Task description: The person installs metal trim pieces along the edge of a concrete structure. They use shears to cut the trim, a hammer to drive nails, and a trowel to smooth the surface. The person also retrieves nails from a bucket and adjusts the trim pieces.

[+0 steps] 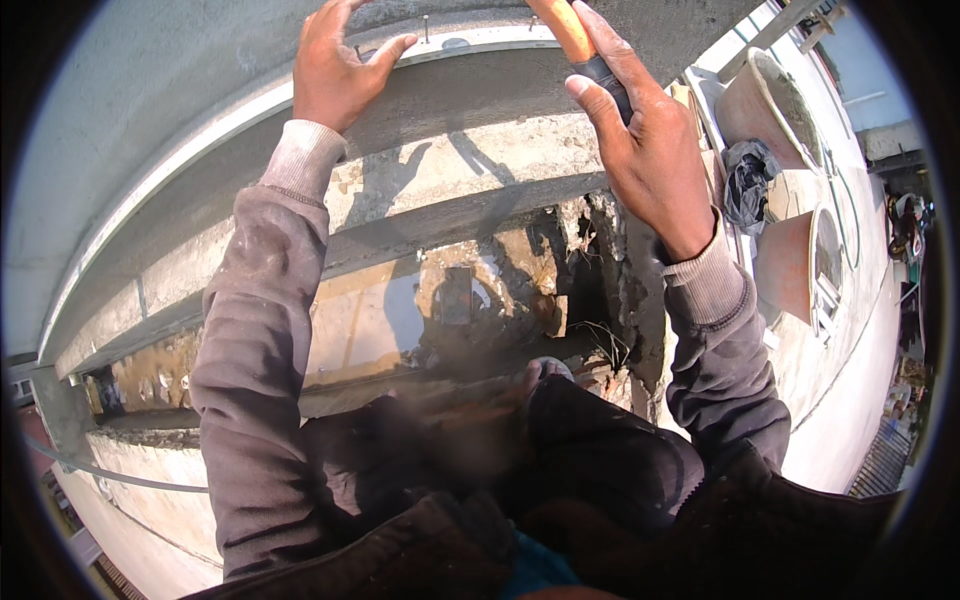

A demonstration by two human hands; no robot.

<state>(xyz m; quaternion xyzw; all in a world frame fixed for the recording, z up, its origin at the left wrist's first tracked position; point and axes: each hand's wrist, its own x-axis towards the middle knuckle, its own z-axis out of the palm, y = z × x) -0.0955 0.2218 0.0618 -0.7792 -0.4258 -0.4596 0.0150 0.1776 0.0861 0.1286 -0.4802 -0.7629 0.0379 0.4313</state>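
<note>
My left hand is raised at the top, thumb and fingers apart and holding nothing, with some fingertips cut off by the frame's edge. Just beside its thumb, thin nails stand upright in a white strip that runs along a grey concrete surface. My right hand is closed on an orange-and-black tool handle. Its fingers and thumb press on the black part, while the tool's far end lies out of view. Shadows of my hand and of the handle fall on the concrete ledge below.
Below me is a rough concrete channel with broken edges and a dark gap. Two dusty buckets and a black plastic bag are on the right-hand ledge. A grey pipe crosses at lower left. My knees are bent beneath my arms.
</note>
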